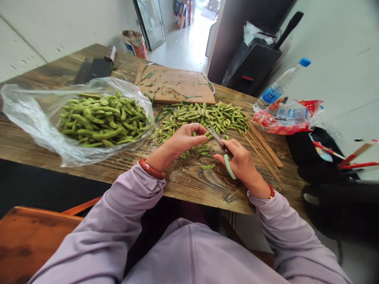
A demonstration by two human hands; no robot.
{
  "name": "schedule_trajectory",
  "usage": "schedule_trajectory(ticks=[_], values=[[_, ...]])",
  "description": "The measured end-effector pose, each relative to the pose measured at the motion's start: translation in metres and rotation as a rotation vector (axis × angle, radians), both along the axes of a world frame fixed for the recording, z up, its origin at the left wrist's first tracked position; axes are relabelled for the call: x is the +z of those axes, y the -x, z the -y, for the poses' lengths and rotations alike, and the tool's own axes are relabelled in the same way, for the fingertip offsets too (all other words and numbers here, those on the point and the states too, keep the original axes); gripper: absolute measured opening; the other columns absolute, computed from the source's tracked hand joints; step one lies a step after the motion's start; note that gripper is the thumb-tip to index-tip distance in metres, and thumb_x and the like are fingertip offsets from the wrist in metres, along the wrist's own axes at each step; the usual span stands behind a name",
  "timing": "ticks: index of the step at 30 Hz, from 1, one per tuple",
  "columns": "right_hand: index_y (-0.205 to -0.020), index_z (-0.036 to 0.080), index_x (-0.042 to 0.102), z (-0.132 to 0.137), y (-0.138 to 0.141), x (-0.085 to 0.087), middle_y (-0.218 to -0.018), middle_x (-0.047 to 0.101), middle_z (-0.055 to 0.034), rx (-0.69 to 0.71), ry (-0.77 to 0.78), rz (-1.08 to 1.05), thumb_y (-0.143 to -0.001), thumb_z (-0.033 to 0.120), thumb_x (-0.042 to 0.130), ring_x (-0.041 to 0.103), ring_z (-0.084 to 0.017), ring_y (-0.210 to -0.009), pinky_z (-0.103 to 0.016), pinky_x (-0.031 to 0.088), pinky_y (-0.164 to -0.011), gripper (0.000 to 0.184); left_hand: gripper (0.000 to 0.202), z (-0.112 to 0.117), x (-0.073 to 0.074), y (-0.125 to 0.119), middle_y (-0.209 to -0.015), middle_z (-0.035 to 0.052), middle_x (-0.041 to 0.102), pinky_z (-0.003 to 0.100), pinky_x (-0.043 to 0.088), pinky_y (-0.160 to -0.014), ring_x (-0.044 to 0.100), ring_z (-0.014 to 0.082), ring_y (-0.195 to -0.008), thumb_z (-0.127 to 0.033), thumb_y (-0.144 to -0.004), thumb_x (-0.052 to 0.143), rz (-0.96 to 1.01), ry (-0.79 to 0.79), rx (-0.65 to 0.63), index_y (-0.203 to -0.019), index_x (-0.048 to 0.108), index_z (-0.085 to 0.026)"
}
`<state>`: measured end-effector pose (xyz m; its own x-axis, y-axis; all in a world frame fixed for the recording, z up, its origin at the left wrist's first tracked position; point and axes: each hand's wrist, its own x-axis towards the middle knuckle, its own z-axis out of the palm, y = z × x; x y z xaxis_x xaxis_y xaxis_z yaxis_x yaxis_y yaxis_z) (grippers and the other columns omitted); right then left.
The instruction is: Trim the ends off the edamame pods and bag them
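Note:
My right hand (pixel 241 157) is closed on a pair of scissors (pixel 227 163) with pale green handles, the blades pointing up and left toward my other hand. With thumb and finger curled together, my left hand (pixel 189 138) pinches a green soybean pod (pixel 209 137) beside the blades; its fingers cover part of the pod. Behind both hands spreads a heap of green pods (pixel 204 114) on the wooden table (pixel 195 183). More pods (pixel 103 118) fill a clear plastic bag (pixel 38 122) on the left. A loose pod (pixel 208 167) and small trimmings lie below my hands.
A cutting board (pixel 177 81) with green scraps lies beyond the heap, and a cleaver (pixel 93 70) at the back left. Wooden sticks (pixel 263 146), a water bottle (pixel 278 86) and red plastic packaging (pixel 291 126) are to the right. A bucket (pixel 133 43) stands behind the table.

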<state>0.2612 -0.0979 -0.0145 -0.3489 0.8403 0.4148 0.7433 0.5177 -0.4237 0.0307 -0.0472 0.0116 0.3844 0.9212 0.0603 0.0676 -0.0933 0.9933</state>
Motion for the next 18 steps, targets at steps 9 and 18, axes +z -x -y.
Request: schedule_trajectory(ticks=[9,18], values=[[-0.128,0.024,0.061,-0.0042,-0.0024,-0.0014,-0.099,0.065,-0.0076,0.0,-0.027,-0.039,-0.089,0.054,0.067,0.064,-0.022,-0.079,-0.037,0.057,-0.071,0.049,0.033,0.0015,0.0008,-0.0005,-0.081,0.0002,0.062,0.026,0.042,-0.068,0.052,0.0113,-0.072,-0.038,-0.07,0.077,0.015,0.018,0.018,-0.089,0.066,-0.014],[-0.13,0.023,0.061,-0.0026,-0.0008,-0.004,-0.102,0.064,-0.008,0.01,-0.015,-0.027,-0.089,0.054,0.067,0.064,-0.021,-0.076,-0.036,0.057,-0.069,0.052,0.027,0.0043,-0.0003,-0.0035,-0.082,0.0005,0.062,0.028,0.043,-0.076,0.053,0.0127,-0.077,-0.035,-0.071,0.076,0.024,-0.01,-0.017,-0.085,0.067,-0.014]])
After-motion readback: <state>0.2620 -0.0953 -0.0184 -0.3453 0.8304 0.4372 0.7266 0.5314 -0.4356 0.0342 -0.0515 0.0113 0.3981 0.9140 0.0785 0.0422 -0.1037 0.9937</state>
